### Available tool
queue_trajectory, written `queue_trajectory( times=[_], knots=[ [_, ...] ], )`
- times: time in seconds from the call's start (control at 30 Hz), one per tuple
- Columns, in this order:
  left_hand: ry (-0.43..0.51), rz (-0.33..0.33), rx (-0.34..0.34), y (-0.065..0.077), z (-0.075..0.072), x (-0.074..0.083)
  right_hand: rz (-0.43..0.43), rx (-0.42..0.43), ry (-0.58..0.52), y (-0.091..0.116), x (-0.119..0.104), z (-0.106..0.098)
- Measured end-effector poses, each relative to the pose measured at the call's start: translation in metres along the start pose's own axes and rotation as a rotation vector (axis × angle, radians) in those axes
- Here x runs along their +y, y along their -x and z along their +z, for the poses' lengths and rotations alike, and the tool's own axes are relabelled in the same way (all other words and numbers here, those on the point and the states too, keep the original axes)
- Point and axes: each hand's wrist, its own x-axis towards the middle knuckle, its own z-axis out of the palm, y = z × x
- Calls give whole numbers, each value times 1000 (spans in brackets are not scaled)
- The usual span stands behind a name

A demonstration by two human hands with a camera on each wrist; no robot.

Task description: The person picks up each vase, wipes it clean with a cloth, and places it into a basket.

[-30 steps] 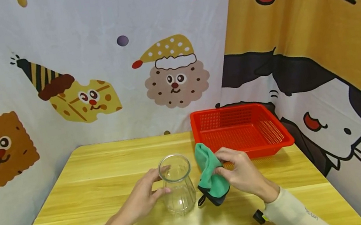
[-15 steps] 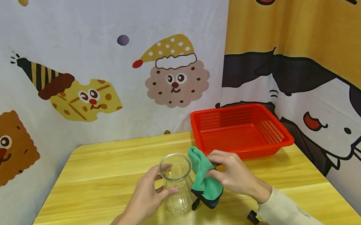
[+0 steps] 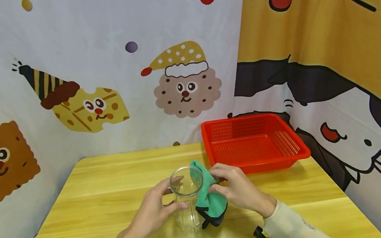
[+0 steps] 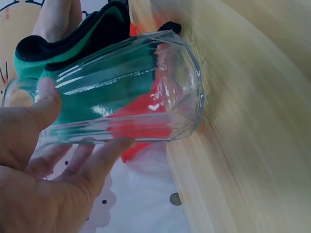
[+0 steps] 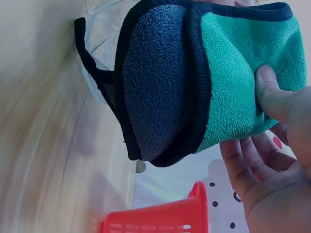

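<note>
A clear glass vase (image 3: 188,215) with a flared rim stands on the wooden table, faceted toward its base. My left hand (image 3: 156,207) grips it from the left, thumb in front and fingers behind, as the left wrist view shows through the glass (image 4: 112,97). My right hand (image 3: 237,188) pinches a folded green cloth (image 3: 212,198) with dark grey backing, black edging and a small hanging loop. In the right wrist view the thumb lies on the green side of the cloth (image 5: 228,73). The cloth lies right against the vase's right side.
A red plastic basket (image 3: 258,166) with perforated walls sits at the back right of the table (image 3: 103,182). Behind the table hangs a cartoon-printed curtain (image 3: 93,26).
My right hand has carried the cloth leftward, from beside the vase up to its right side. My left hand has stayed around the vase, its thumb shifting slightly right.
</note>
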Motion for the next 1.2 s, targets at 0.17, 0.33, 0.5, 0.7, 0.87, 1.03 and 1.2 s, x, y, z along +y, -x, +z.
queue_trajectory(
  times=[0.17,0.33,0.5,0.7,0.87,1.03,1.2],
  knots=[
    [-24,23,9,0,2,-3,7,-24,-31,1,3,1],
    [-38,63,24,-3,3,-4,19,-39,-39,1,2,4],
    [-48,79,20,-4,2,-3,30,-52,-60,0,1,8],
    [-34,91,20,-2,-1,-4,15,-63,-18,0,-2,12],
    [17,168,39,-3,4,-25,-1,-85,18,-3,-3,11],
    [38,227,66,-5,11,-48,-9,-112,48,-6,-4,9],
    [-19,168,58,-3,3,-17,-23,-135,111,-8,-6,6]
  ],
)
